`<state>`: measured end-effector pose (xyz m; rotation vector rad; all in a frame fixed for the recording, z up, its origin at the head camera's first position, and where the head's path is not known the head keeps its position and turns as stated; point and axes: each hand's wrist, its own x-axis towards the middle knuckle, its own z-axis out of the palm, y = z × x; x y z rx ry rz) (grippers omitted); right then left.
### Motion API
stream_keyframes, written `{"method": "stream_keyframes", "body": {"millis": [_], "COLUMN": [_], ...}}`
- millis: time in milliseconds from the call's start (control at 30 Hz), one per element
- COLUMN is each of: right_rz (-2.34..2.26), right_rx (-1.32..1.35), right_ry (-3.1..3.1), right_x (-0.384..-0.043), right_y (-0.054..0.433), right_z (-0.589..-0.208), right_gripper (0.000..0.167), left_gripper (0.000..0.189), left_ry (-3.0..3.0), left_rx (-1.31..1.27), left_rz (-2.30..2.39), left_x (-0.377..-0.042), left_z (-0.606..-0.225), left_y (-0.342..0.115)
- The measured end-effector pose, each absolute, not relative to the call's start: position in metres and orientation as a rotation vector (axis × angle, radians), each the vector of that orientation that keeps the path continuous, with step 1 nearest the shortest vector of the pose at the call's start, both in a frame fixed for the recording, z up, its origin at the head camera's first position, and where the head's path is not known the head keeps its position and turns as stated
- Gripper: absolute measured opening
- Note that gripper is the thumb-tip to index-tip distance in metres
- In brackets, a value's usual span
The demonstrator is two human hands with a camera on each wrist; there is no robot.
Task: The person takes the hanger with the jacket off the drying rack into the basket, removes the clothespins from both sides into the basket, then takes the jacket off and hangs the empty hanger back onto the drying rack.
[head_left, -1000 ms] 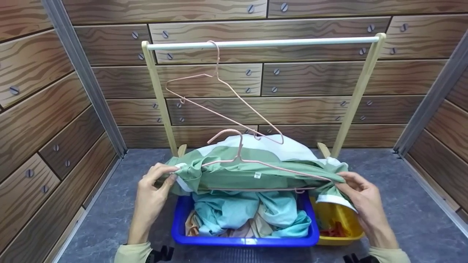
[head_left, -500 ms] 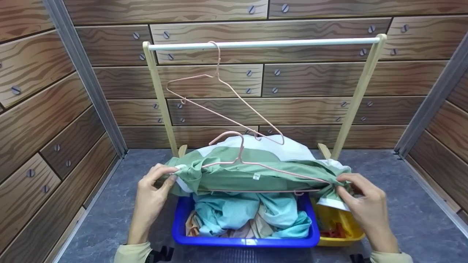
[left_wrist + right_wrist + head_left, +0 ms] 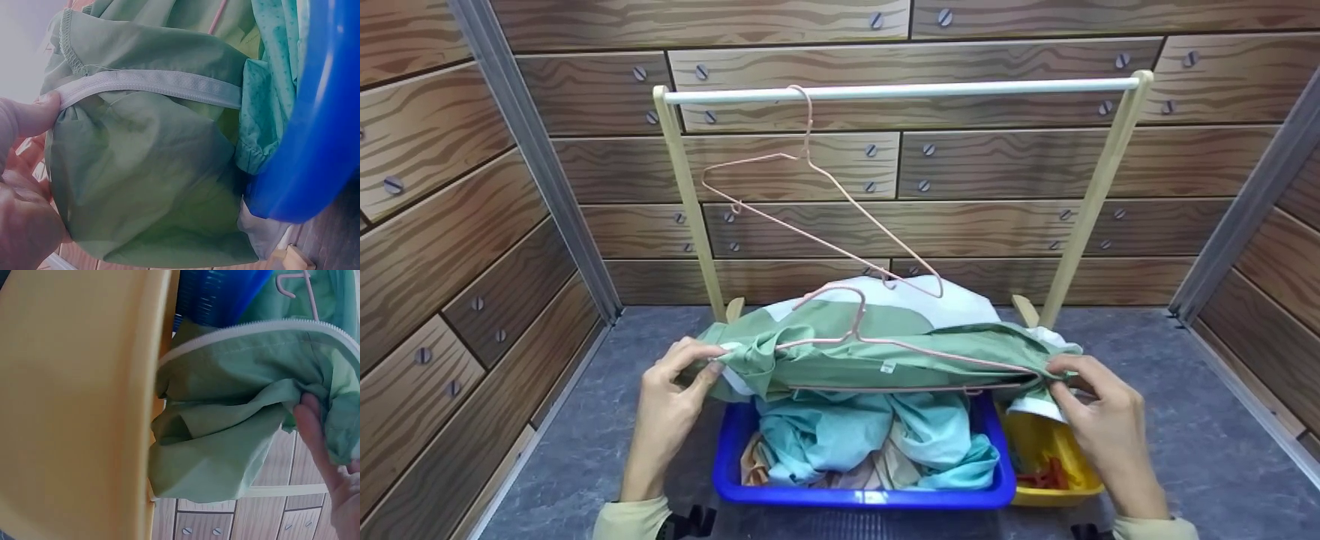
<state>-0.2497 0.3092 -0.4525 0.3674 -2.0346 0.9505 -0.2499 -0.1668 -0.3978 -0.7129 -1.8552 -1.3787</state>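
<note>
A green and white zip jacket [image 3: 840,367] lies spread over the back of a blue basket. Inside its opening sits a pink wire hanger [image 3: 945,352], its hook leaning back over the cloth. On the left, my left hand [image 3: 671,397] pinches the jacket's edge between thumb and fingers; in the left wrist view the thumb presses at the end of the white zipper [image 3: 146,81]. My right hand [image 3: 1110,427] pinches the green cloth around the hanger's right end. The right wrist view shows the fingers of that hand [image 3: 315,433] partly tucked in the folds.
The blue basket [image 3: 862,496] holds turquoise and beige clothes. Right of it, a yellow container [image 3: 1061,496] has red pieces [image 3: 1046,474] inside. Behind stands a rack with a white rail [image 3: 960,88], where another pink hanger [image 3: 877,217] hangs bare.
The hook of the hanger in the jacket has sunk lower and leans further back. My right hand shifted outward and regripped the cloth at the hanger's end. My left hand stays put.
</note>
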Motion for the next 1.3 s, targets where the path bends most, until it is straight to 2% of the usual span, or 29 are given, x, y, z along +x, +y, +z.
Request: {"method": "stream_keyframes", "body": {"millis": [433, 700, 1067, 1300], "right_rz": [1.708, 1.482, 1.459, 1.406], "right_rx": [0.439, 0.494, 0.365, 0.38], "right_ry": [-1.815, -1.848, -1.944, -1.945], "right_x": [-0.257, -0.249, -0.24, -0.23], "right_y": [0.313, 0.3, 0.282, 0.258], "right_z": [-0.466, -0.459, -0.449, -0.437], "right_gripper": [0.017, 0.021, 0.018, 0.021], "left_gripper": [0.024, 0.019, 0.018, 0.019], "left_ry": [-1.852, -1.821, -1.787, -1.782], "left_rx": [-0.662, -0.659, -0.61, -0.571], "left_rz": [-1.437, -1.539, -1.577, -1.577], "left_x": [-0.271, -0.271, -0.272, -0.272], "left_z": [-0.426, -0.425, -0.423, -0.424], "left_y": [-0.18, -0.18, -0.18, -0.182]}}
